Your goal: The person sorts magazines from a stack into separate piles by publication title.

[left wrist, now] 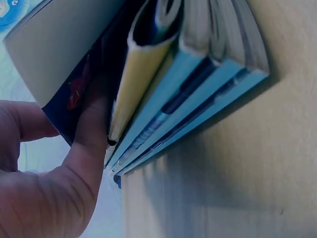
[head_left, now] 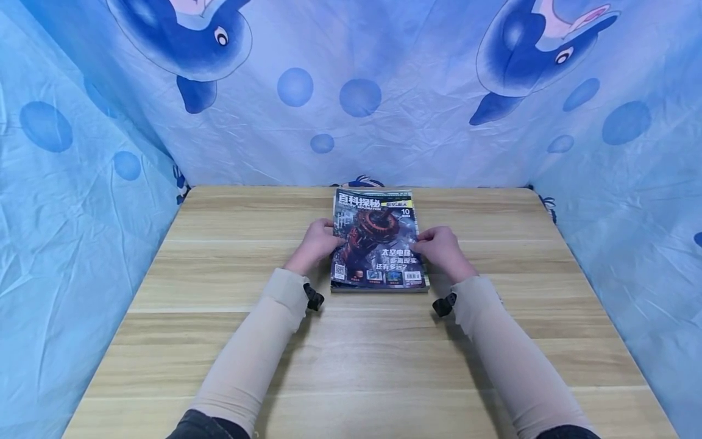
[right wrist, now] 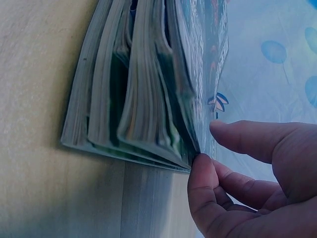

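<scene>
A stack of magazines (head_left: 379, 289) lies on the table, the topmost magazine (head_left: 373, 235) showing a dark cover with a red machine and white Chinese lettering. At its left edge, my left hand (head_left: 317, 244) pinches the top magazine, thumb on the cover. The left wrist view shows a finger (left wrist: 84, 144) slipped under that magazine, above the blue and yellow spines (left wrist: 173, 99). On the opposite edge, my right hand (head_left: 443, 249) holds the page side with thumb over the cover and a fingertip (right wrist: 202, 166) at the pages' edge. Fanned page blocks (right wrist: 141, 94) show below.
The wooden table (head_left: 230, 268) extends around the stack, whose far end is close to the table's back edge. Blue curtains (head_left: 263, 140) with dolphins enclose the back and both sides. Small black wrist cameras (head_left: 314, 297) sit at both cuffs.
</scene>
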`<state>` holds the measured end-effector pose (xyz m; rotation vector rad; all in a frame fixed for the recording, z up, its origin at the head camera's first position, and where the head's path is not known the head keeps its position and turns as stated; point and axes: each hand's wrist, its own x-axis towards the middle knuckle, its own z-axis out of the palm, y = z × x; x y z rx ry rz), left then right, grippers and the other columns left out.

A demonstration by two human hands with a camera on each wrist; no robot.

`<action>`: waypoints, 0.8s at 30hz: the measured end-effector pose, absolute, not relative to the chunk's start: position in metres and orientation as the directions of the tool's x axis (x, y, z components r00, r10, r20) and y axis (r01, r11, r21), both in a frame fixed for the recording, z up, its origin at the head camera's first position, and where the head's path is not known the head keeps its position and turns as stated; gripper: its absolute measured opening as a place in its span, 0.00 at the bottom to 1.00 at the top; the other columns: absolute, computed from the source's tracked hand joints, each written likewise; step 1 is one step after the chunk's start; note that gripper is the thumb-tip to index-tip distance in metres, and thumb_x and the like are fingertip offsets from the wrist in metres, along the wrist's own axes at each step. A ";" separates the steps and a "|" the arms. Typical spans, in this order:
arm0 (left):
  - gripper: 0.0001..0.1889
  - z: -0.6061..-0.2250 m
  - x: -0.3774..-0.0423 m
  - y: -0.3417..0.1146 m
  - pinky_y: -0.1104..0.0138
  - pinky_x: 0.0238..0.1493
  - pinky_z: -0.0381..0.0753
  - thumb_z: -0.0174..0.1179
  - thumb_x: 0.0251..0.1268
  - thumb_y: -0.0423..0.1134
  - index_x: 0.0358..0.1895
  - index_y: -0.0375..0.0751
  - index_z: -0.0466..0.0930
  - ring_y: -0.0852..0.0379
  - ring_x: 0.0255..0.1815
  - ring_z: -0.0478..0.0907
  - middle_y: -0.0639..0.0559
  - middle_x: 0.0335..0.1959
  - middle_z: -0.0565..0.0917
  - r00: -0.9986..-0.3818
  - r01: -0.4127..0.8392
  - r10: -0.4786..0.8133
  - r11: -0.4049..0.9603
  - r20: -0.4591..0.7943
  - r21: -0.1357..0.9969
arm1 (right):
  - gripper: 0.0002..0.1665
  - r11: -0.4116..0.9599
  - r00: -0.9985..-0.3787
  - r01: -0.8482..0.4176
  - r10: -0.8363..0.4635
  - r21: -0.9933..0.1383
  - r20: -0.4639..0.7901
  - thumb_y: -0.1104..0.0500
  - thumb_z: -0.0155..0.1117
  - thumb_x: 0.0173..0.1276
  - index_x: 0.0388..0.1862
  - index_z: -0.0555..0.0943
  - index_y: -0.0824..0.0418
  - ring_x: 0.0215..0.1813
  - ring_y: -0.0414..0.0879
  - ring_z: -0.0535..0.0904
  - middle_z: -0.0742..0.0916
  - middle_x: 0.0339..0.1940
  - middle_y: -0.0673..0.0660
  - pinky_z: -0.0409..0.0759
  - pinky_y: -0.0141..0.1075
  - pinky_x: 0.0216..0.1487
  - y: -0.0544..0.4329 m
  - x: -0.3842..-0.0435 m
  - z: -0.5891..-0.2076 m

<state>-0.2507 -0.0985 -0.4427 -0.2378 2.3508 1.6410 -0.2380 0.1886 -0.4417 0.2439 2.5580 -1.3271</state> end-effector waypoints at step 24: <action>0.32 -0.445 -0.243 -0.105 0.59 0.39 0.87 0.57 0.68 0.19 0.73 0.45 0.69 0.49 0.36 0.85 0.34 0.50 0.83 -0.933 -0.360 0.041 -0.072 -0.358 0.930 | 0.41 0.519 -0.946 0.241 -0.065 -0.820 -0.318 0.54 0.74 0.66 0.72 0.69 0.70 0.62 0.58 0.75 0.79 0.63 0.65 0.75 0.48 0.64 0.198 -0.240 -0.440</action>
